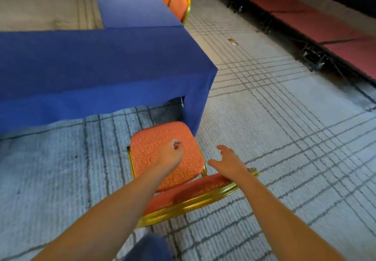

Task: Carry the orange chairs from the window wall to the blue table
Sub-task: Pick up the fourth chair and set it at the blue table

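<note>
Obs., nearest first: a blue trouser leg (pixel 150 246) at the bottom edge, then both bare forearms reaching forward over one orange chair (pixel 146 154).

Chair: upright on the checked carpet (pixel 274 138), back toward the person, seat toward the table. Its gold backrest rail (pixel 193 199) is the nearest part. The rail's long axis runs from near-left to far-right.

Right hand (pixel 230 164): fingers spread wide and straight, holding nothing. It sits over the right end of the rail, with the wrist crossing the gold frame. Cannot tell whether it touches.

Left hand (pixel 173 152): fingers curled in, nothing visible inside them. It is beyond the rail, above the middle of the seat cushion.

Key relation: the rail lies below and behind both sets of fingers, toward the person. The right hand is nearer to it, the left well past it. Judgement: any further nudge or regrip means drawing the hands back and down to the rail, not reaching further.

Placement: the seat's front edge is just beside the near right corner of the blue table (pixel 101 67), close to the hanging cloth. Judgement: this chair looks delivered or nearly so.

Beyond: a row of orange chairs (pixel 179 4) along the table's far right edge. Red platforms (pixel 305 16) line the right side of the room, well apart.
</note>
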A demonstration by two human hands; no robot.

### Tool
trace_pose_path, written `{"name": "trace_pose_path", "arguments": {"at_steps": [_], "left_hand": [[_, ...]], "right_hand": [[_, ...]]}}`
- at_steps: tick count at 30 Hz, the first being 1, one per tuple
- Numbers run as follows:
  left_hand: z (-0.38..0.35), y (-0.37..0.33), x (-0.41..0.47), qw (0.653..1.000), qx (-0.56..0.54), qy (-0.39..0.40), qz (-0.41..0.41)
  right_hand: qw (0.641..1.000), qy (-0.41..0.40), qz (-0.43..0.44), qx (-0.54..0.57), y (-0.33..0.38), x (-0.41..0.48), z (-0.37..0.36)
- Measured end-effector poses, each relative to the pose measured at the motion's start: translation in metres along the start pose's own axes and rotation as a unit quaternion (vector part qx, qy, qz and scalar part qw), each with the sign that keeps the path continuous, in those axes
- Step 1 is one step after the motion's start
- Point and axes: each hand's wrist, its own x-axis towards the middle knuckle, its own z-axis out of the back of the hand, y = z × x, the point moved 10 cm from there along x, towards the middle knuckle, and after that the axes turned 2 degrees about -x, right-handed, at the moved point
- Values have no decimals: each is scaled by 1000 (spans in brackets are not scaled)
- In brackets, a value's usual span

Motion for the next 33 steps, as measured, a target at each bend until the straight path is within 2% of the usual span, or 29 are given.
{"name": "trace_pose_path", "arguments": {"at_steps": [9,14,20,27,29,33], "left_hand": [[-7,55,12,994,72,-17,85],[-15,76,13,991,55,-13,119],[-25,116,2,979,38,2,200],[-26,151,-16,948,74,14,310],[-16,155,-24,942,93,4,321],[-19,180,-44,907,146,24,395]], "right_hand": [[996,89,1,-32,-22,34,-25],[990,127,12,-63,-24,54,-36],[979,181,37,-88,-29,87,-60],[947,296,55,-112,-53,127,-90],[946,295,54,-121,-58,134,-87],[925,346,17,-154,-90,142,-107]]}}
